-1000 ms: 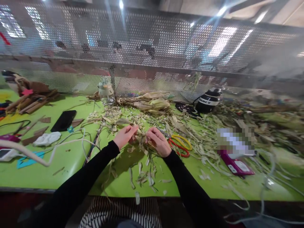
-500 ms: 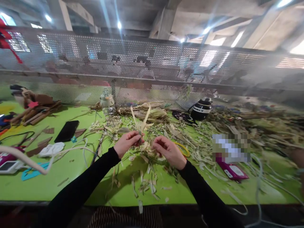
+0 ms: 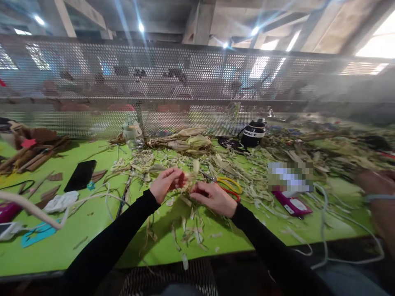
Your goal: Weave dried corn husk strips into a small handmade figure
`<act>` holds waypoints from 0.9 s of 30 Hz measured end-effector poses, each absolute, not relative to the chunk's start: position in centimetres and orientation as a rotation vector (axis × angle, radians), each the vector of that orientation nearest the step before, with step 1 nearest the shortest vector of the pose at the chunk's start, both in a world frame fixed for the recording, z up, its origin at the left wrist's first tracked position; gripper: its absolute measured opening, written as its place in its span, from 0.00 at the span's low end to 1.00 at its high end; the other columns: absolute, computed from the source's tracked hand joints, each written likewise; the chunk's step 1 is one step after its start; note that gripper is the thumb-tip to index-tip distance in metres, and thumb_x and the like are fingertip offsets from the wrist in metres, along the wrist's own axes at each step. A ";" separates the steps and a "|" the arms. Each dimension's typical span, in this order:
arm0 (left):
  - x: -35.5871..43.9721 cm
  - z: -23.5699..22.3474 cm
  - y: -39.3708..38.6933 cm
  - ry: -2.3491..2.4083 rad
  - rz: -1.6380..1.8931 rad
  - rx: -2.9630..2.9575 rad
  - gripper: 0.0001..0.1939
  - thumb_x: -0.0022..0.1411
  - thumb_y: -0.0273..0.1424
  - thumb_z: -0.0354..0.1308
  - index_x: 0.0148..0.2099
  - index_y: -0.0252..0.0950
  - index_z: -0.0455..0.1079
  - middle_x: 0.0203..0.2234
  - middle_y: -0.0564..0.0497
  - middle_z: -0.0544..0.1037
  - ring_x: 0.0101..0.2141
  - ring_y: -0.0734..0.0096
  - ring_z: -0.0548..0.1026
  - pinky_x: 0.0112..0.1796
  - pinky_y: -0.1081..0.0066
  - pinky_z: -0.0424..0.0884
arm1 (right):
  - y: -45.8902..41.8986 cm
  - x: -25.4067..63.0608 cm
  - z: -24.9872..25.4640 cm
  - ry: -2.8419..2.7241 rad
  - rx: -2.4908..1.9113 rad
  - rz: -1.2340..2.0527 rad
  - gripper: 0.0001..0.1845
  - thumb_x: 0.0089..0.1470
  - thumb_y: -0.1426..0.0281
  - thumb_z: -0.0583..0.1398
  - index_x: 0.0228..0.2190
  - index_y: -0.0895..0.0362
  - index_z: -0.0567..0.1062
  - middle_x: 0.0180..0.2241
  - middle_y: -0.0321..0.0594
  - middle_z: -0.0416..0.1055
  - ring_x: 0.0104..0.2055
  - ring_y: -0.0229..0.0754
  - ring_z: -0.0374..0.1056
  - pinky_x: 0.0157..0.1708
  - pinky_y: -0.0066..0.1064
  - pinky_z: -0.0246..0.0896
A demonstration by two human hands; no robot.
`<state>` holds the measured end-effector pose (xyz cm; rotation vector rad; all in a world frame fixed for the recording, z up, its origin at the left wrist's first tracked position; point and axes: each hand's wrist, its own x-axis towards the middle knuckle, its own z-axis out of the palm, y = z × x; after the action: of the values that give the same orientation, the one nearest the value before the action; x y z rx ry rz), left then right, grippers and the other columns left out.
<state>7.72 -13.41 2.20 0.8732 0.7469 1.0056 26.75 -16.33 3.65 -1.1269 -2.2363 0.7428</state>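
My left hand [image 3: 169, 183] is over the middle of the table, its fingers curled in a pinch. Facing it, my right hand [image 3: 213, 198] has thumb and fingers pressed together, with its fingertips close to those of the left. A pale corn husk strip [image 3: 195, 167] rises between the two hands, and their fingers seem to pinch its lower part; the exact grip is blurred. Just beyond my right hand lie scissors [image 3: 230, 185] with yellow and red handles, partly covered by that hand. Shredded husk scraps [image 3: 194, 236] are scattered below and around both hands.
Behind the hands lies a pile of dried husks [image 3: 185, 142], between a clear bottle [image 3: 133, 133] and a black flask [image 3: 253, 133]. A phone [image 3: 80, 176] and cables lie left; a magenta pack [image 3: 291, 202] lies right. Another person's arm [image 3: 378, 201] reaches in at the right edge. A perforated metal screen [image 3: 185, 88] stands behind.
My hands have come closer together, the right one moving left. The forked husk strips upright in my left hand now show as one short pale piece. More of the scissors shows. The view has shifted right.
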 end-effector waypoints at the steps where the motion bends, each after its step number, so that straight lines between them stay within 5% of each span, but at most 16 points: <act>1: 7.7 1.8 -13.4 0.794 0.931 0.881 0.23 0.45 0.49 0.64 0.29 0.33 0.68 0.25 0.50 0.77 0.26 0.76 0.75 0.32 0.75 0.71 | -16.5 26.7 3.5 -2.246 -1.130 0.749 0.11 0.55 0.62 0.58 0.28 0.56 0.74 0.21 0.32 0.68 0.22 0.33 0.59 0.24 0.26 0.52; 5: 8.0 -0.2 -14.0 0.970 0.565 0.976 0.30 0.48 0.59 0.54 0.25 0.32 0.69 0.19 0.49 0.75 0.21 0.75 0.72 0.27 0.74 0.68 | -17.5 26.4 2.6 -2.304 -1.117 0.768 0.10 0.56 0.63 0.57 0.30 0.55 0.75 0.21 0.32 0.68 0.21 0.33 0.60 0.24 0.25 0.53; 8: 8.6 -1.1 -14.5 0.965 0.438 1.018 0.30 0.46 0.58 0.55 0.24 0.33 0.67 0.17 0.51 0.73 0.19 0.77 0.69 0.25 0.75 0.66 | -18.3 26.1 1.7 -2.373 -1.039 0.817 0.10 0.55 0.64 0.57 0.30 0.55 0.76 0.23 0.33 0.71 0.23 0.33 0.62 0.25 0.25 0.55; 12: 9.3 -0.4 -14.5 0.839 0.571 1.028 0.23 0.41 0.46 0.68 0.26 0.33 0.64 0.17 0.58 0.68 0.18 0.83 0.64 0.23 0.79 0.61 | -19.1 25.8 1.0 -2.478 -0.995 0.736 0.11 0.55 0.66 0.57 0.28 0.57 0.77 0.23 0.37 0.72 0.24 0.35 0.64 0.27 0.26 0.56; 15: 9.2 0.6 -14.3 0.778 0.772 1.013 0.20 0.43 0.39 0.68 0.29 0.34 0.63 0.20 0.58 0.68 0.20 0.83 0.65 0.25 0.80 0.63 | -19.4 25.9 1.1 -2.505 -1.009 0.675 0.12 0.57 0.66 0.56 0.30 0.57 0.77 0.27 0.40 0.75 0.29 0.38 0.67 0.30 0.28 0.58; 21: 8.6 1.4 -14.0 0.741 0.998 1.002 0.16 0.55 0.41 0.59 0.38 0.39 0.57 0.26 0.58 0.69 0.21 0.79 0.71 0.26 0.75 0.67 | -18.5 27.5 1.7 -2.454 -1.117 0.690 0.13 0.58 0.62 0.55 0.32 0.55 0.76 0.27 0.37 0.74 0.27 0.37 0.67 0.29 0.28 0.58; 27: 8.1 1.1 -13.3 0.656 1.111 0.974 0.18 0.54 0.42 0.60 0.38 0.39 0.56 0.26 0.58 0.69 0.20 0.82 0.67 0.22 0.78 0.62 | -16.9 28.5 2.0 -2.272 -1.202 0.843 0.16 0.55 0.57 0.58 0.38 0.54 0.76 0.37 0.43 0.74 0.33 0.40 0.67 0.34 0.34 0.63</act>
<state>8.13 -13.33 1.14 0.9742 0.6560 1.1114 28.52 -16.89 1.96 -1.2016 -2.2721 0.8428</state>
